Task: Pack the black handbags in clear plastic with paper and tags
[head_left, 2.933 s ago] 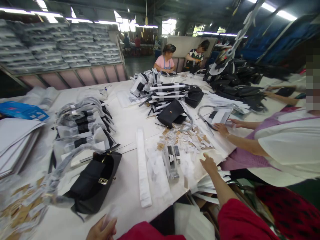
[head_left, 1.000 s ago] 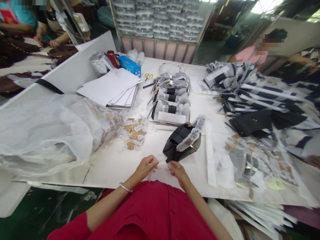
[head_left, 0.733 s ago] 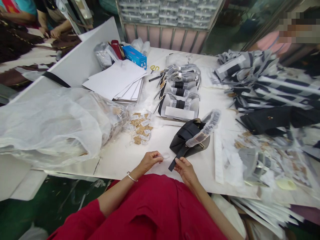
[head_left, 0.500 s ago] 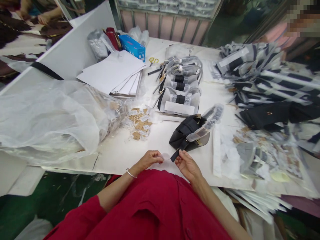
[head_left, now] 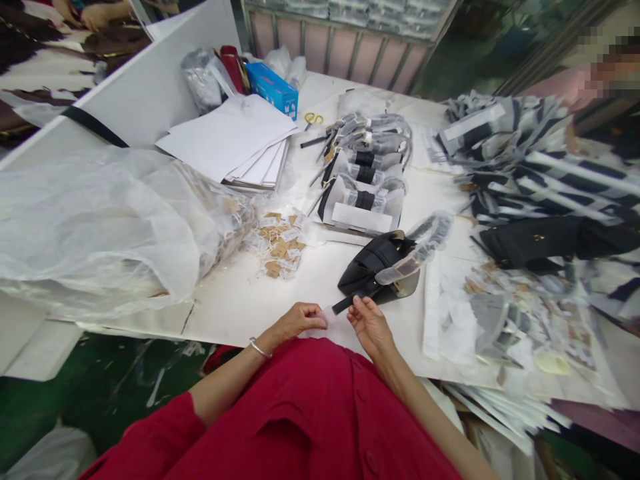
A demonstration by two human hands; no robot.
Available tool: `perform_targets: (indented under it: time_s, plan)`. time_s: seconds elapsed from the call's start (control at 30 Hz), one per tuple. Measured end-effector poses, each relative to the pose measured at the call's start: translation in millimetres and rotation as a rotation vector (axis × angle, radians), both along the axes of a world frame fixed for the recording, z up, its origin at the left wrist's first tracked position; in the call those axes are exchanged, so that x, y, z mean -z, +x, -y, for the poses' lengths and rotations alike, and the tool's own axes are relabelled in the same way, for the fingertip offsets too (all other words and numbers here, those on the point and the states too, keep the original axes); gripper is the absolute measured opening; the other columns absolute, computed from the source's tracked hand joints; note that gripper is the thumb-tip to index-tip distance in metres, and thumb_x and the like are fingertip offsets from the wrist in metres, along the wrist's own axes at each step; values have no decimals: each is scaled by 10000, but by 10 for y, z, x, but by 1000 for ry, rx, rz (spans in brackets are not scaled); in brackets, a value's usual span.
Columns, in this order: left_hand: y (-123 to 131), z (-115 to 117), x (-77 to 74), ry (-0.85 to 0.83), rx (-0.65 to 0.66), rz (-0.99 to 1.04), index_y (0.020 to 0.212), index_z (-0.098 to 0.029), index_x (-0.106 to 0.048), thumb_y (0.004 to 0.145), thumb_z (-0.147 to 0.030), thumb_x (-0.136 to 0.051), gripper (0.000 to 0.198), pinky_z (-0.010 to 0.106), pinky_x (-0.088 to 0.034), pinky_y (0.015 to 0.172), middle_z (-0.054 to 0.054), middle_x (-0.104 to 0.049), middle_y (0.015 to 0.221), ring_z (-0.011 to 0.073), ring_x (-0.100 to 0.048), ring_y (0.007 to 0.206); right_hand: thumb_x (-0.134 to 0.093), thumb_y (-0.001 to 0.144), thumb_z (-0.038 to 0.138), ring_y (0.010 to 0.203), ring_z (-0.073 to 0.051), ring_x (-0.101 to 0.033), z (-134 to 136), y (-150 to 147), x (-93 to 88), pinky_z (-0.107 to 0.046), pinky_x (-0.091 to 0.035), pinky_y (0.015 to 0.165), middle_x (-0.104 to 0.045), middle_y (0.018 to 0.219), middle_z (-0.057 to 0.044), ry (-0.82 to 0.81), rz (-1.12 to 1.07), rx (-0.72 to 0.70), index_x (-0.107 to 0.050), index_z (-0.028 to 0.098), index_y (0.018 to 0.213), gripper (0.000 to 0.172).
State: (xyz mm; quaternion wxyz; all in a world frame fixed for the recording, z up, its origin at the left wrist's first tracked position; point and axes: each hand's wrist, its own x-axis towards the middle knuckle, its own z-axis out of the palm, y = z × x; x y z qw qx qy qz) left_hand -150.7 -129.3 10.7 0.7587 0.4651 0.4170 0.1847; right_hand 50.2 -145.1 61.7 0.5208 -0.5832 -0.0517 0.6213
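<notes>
A black handbag (head_left: 373, 263) lies tilted on the white table in front of me, its handle (head_left: 425, 248) wrapped in clear plastic. From it a short black strap (head_left: 345, 304) extends toward me. My right hand (head_left: 369, 325) pinches this strap between thumb and fingers. To its left, my left hand (head_left: 303, 319) is closed on a small translucent plastic piece (head_left: 330, 315), which meets the strap's free end. Whether the end is inside the plastic, I cannot tell.
Brown tags with strings (head_left: 281, 245) lie left of the bag. Wrapped handbags (head_left: 367, 180) stand in a row behind it. A large plastic bag (head_left: 100, 227) covers the left side; more black bags (head_left: 555, 243) pile up on the right. White sheets (head_left: 225, 137) and a blue box (head_left: 273, 90) sit farther back.
The strap's free end has swung left and up, against the plastic piece in my left hand. My right hand has shifted slightly with it. The whole view has moved a little.
</notes>
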Motion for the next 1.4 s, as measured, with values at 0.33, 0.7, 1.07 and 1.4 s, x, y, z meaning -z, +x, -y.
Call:
perform_targets:
  time_s: [0.33, 0.7, 1.07, 1.4]
  plan:
    - [-2, 0, -24, -17, -30, 5, 764, -131, -705, 694, -363, -745, 246, 236, -404, 652, 10, -675, 689, 122, -557, 643, -920, 540, 326, 605, -102, -603, 1, 1, 50, -229, -491, 582, -606, 641, 73, -26, -1, -34, -534, 226, 728, 440]
    - [239, -51, -128, -139, -46, 40, 848, -153, -587, 735, -674, -642, 535, 252, -472, 584, 49, -698, 795, 136, -624, 603, -871, 558, 503, 639, -131, -596, 68, 19, 171, -253, -509, 616, -622, 656, 24, -33, 175, -149, -603, 201, 684, 423]
    - [818, -182, -9, -105, -109, 17, 833, -199, -456, 736, -677, -609, 511, 281, -474, 556, -8, -628, 651, 150, -596, 538, -796, 562, 677, 693, -181, -675, 114, 308, 182, -304, -549, 646, -731, 805, -65, -72, 217, -76, -720, 164, 869, 603]
    - [1260, -473, -145, 149, -444, -71, 743, -185, -528, 773, -428, -596, 255, 250, -373, 645, -40, -515, 675, 121, -462, 645, -845, 536, 608, 825, -226, -711, 149, 442, 185, -334, -549, 772, -762, 885, -121, -115, 216, -59, -744, 132, 908, 612]
